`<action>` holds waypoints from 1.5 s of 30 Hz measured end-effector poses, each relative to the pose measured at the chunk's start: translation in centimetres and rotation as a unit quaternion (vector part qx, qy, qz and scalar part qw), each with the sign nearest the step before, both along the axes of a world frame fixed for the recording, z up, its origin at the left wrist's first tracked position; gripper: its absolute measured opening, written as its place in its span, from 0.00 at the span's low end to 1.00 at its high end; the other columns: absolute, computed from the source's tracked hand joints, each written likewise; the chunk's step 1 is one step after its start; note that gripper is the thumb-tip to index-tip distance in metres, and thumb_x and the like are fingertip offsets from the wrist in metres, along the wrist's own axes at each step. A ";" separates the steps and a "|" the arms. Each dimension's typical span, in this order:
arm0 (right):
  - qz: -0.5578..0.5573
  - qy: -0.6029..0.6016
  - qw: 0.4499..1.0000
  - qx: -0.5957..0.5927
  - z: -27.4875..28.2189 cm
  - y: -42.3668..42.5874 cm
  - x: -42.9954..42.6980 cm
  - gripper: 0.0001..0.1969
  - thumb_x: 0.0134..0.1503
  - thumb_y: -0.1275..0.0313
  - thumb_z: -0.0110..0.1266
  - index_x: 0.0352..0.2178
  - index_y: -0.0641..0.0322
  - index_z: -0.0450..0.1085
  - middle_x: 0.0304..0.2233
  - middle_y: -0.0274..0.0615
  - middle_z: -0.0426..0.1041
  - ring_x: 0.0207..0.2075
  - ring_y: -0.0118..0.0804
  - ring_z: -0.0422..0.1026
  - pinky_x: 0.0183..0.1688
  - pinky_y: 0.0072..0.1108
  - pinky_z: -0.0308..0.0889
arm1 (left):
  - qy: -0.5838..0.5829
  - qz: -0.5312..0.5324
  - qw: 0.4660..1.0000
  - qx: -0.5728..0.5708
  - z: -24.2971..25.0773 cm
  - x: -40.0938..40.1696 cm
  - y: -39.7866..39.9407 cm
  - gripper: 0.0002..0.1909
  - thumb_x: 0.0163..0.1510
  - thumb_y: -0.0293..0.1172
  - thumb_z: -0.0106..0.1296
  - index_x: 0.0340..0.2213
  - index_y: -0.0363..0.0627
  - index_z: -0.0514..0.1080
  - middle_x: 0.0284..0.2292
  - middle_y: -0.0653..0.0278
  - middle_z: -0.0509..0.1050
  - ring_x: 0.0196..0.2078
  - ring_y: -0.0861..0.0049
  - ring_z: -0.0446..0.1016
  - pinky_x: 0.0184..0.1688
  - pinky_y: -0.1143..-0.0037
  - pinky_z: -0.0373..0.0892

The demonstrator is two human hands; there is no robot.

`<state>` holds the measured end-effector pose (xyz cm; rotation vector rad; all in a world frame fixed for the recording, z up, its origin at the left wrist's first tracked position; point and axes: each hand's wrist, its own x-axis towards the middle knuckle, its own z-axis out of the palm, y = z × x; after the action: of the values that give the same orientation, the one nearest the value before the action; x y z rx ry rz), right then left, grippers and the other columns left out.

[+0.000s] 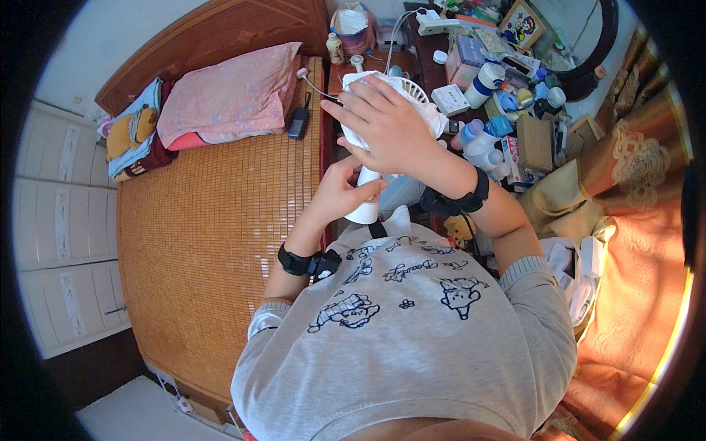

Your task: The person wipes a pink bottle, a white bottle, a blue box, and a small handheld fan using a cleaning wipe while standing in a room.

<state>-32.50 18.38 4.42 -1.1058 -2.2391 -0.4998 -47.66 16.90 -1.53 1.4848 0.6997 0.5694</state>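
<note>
A small white fan [362, 213] is upright in front of my chest, with part of its round grille [415, 90] showing at the upper right. My left hand [343, 190] is wrapped around its handle below the head. Over the fan head lies a crumpled white cloth [434, 118], possibly a wipe. My right hand [389, 124] holds this cloth flat against the head, fingers stretched out and slightly apart. Hand and cloth hide most of the grille. Black bands circle both my wrists.
To the left is a bed with a bamboo mat [220, 220], a pink pillow [231, 93] and a dark phone-like device [298, 122]. A cluttered dresser holds a white-and-blue bottle [485, 84], a small white box [449, 100] and a cardboard box [535, 142]. Orange curtains [640, 264] hang at right.
</note>
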 end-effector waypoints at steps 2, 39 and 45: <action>-0.003 -0.001 1.000 0.016 0.0 0.2 0.4 0.21 0.39 0.62 0.53 0.36 0.60 0.67 0.35 0.38 0.67 0.43 0.36 0.62 0.53 0.30 0.51 | -0.031 0.008 0.999 -0.033 0.0 0.3 -0.1 0.14 0.42 0.24 0.54 0.34 0.35 0.66 0.23 0.67 0.70 0.22 0.86 0.68 0.24 0.83 0.65; 0.091 0.846 0.367 -0.377 -5.5 0.7 8.2 0.20 0.54 0.56 0.41 0.34 0.63 0.67 0.30 0.41 0.72 0.30 0.32 0.71 0.35 0.22 0.66 | -0.034 -0.035 0.994 -0.096 -2.1 3.4 0.6 0.13 0.43 0.25 0.54 0.33 0.36 0.68 0.22 0.70 0.69 0.21 0.89 0.67 0.23 0.85 0.63; 0.143 0.846 0.371 -0.355 -4.6 0.3 8.1 0.23 0.55 0.55 0.36 0.39 0.67 0.64 0.35 0.45 0.70 0.36 0.37 0.70 0.41 0.26 0.65 | -0.049 -0.039 0.996 -0.070 -2.1 3.6 1.1 0.13 0.43 0.26 0.54 0.33 0.37 0.68 0.23 0.69 0.70 0.22 0.89 0.67 0.24 0.86 0.63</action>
<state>-24.42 18.72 -0.16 -0.6607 -0.4219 1.3851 -44.04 17.97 -3.68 1.3382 0.5894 0.5193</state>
